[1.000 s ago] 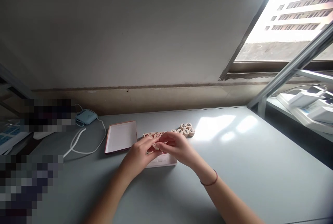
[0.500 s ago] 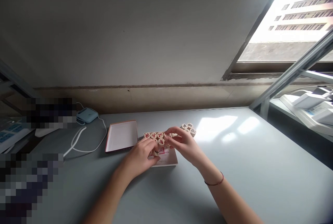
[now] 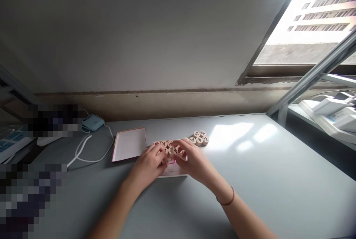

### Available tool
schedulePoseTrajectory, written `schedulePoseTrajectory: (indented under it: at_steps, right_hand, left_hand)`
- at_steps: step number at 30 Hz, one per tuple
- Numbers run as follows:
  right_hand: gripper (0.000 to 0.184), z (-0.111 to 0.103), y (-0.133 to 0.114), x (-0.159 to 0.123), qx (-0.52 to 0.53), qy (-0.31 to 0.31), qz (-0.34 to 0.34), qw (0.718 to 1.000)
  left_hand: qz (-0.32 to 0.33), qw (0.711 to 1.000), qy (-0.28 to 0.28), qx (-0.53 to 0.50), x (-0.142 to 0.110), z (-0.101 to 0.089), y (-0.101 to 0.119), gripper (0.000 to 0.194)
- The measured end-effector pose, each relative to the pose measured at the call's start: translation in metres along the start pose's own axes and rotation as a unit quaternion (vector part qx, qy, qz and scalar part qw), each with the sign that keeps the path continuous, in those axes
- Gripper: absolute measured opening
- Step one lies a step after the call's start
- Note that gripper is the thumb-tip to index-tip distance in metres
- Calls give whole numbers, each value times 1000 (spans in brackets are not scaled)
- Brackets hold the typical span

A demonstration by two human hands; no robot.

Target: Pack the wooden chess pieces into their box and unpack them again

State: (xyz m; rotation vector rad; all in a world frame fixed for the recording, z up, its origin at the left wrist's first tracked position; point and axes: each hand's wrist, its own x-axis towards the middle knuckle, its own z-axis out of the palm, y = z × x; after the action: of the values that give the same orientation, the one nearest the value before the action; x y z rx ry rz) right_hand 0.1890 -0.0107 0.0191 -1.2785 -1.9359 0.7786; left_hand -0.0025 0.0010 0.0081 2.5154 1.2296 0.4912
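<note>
A shallow box [image 3: 175, 171] lies in front of me, with rows of round wooden Chinese chess pieces [image 3: 163, 143] along its far side, some marked in red. My right hand [image 3: 196, 159] pinches one chess piece [image 3: 175, 150] over the box between thumb and fingers. At the box's left part, my left hand [image 3: 148, 161] has its thumb and fingers closed about another chess piece [image 3: 165, 160]; its fingers hide part of the rows. Beyond the right hand, several black-marked chess pieces [image 3: 198, 141] rest on the table, partly covered by that hand.
Left of the box, the box lid [image 3: 129, 144] lies with its inside up. Farther left are a light-blue device [image 3: 93, 123] and a white cable [image 3: 80, 150] on the grey table [image 3: 250, 187]. A metal frame post [image 3: 282, 115] stands at the right, by the window.
My right hand went right to the far pieces, then came back left over the box with a piece. My left hand stayed near the box's left part, its fingers shifting slightly.
</note>
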Motion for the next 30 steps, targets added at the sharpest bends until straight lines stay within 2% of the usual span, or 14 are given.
schedulePoseTrajectory:
  at_steps: [4,9,13,17,20,25,27,30]
  right_hand:
    - [22,13,-1,-2,-82,-21,-73,994]
    - [19,26,2,-1,-150,-34,-159,975]
    - [11,29,6,0,-172,-24,-185,967]
    - [8,30,11,1,-203,-18,-180,962]
    - [9,33,12,1,-216,-16,-179,960]
    - [4,28,7,3,-191,-10,-170,967]
    - [3,16,7,7,-177,6,-132,975]
    - [17,-14,17,21,-199,66,8,978]
  left_hand:
    - [-26,1000,2,14,-2,-4,-4,5]
    - [-59,998,5,-32,-5,-17,-8,3]
    - [-99,994,-11,-42,-8,-23,-9,6]
    - [-108,993,-29,-31,-8,-23,-4,1]
    - [-104,994,-38,-20,-6,-22,0,5]
    - [-91,995,-47,-5,-4,-17,1,10]
    - [-86,995,-48,1,-4,-15,0,13]
    - [-82,995,-55,10,-4,-16,1,16]
